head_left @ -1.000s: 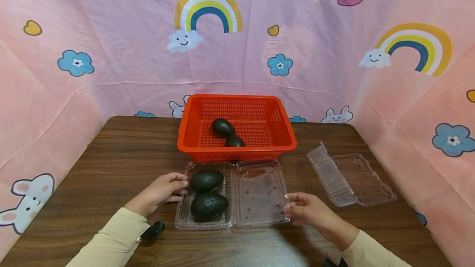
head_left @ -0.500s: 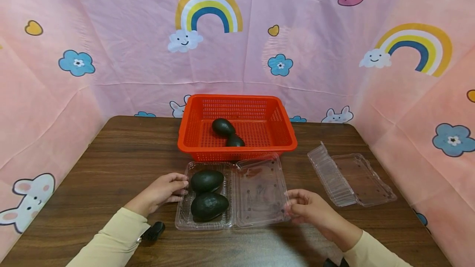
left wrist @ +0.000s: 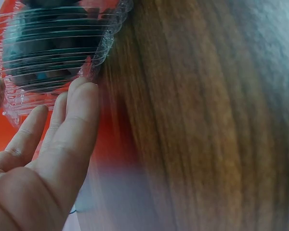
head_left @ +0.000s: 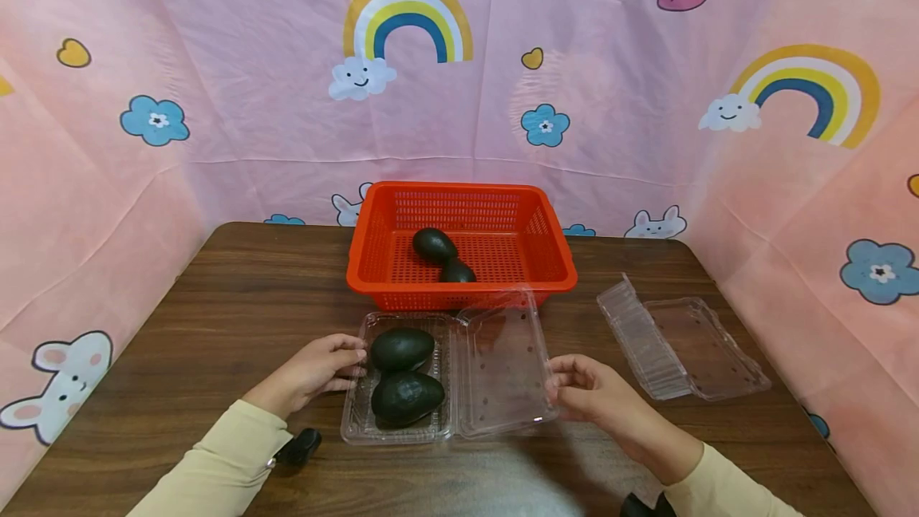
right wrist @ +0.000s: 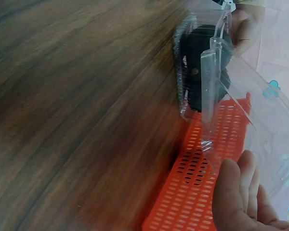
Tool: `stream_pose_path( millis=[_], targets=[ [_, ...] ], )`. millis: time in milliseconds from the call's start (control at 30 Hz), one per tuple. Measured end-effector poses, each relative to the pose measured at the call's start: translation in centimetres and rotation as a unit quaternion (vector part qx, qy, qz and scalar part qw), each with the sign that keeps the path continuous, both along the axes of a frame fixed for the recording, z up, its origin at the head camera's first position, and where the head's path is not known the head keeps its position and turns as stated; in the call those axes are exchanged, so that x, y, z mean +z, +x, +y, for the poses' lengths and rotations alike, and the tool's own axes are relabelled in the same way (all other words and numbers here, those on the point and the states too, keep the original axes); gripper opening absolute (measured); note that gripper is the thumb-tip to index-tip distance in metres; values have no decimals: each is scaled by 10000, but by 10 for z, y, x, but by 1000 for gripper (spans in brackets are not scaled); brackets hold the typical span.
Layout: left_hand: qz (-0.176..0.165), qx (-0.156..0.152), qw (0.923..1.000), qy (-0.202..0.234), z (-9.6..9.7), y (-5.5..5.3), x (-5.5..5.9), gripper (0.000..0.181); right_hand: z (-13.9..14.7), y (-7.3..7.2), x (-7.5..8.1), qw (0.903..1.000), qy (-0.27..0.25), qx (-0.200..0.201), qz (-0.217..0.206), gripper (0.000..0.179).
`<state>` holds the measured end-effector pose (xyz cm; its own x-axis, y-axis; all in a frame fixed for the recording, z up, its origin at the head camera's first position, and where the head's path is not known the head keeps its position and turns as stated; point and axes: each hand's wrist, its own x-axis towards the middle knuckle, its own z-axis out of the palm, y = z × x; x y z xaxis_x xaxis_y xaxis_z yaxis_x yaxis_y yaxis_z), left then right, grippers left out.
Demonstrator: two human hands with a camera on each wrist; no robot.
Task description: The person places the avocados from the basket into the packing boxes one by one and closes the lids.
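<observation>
A clear plastic clamshell container (head_left: 398, 435) lies open on the table, with two dark avocados (head_left: 408, 399) in its left half. My left hand (head_left: 314, 373) is at the container's left side, its extended fingertips touching the ribbed wall in the left wrist view. At the other side, my right hand (head_left: 606, 401) pinches the free edge of the lid (head_left: 502, 373) between thumb and fingers. The lid is tilted up from the table, still joined to the base along the hinge. In the right wrist view, the lid (right wrist: 260, 115) overlaps the red basket behind it.
Just behind the container stands a red perforated basket (head_left: 459, 289) with two more avocados (head_left: 434, 246) inside. Another clear clamshell (head_left: 642, 341) lies unfolded at the right of the wooden table (head_left: 237, 294). Printed pink cloth (head_left: 287, 126) surrounds the table on three sides.
My right hand has raised the lid's free edge off the table and moved slightly left and away with it. The left hand and the avocados have stayed in place.
</observation>
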<state>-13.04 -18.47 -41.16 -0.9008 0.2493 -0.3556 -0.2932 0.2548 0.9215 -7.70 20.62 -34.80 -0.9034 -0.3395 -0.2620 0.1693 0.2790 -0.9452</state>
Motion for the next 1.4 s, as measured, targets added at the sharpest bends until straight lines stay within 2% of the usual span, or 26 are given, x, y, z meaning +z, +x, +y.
stream_pose_path(
  millis=[333,700,1000,1400],
  targets=[
    [-60,13,10000,-22,1,3,3,41,-10,2,14,9995,72,120,293,46],
    [-79,50,10000,18,1,6,1,40,-21,-1,24,9973,84,257,688,43],
    [-56,111,9999,68,2,10,0,39,-32,-4,31,9957,28,432,823,43],
    [-92,178,9997,151,5,18,-2,35,-45,-10,39,9939,198,633,886,43]
  ],
)
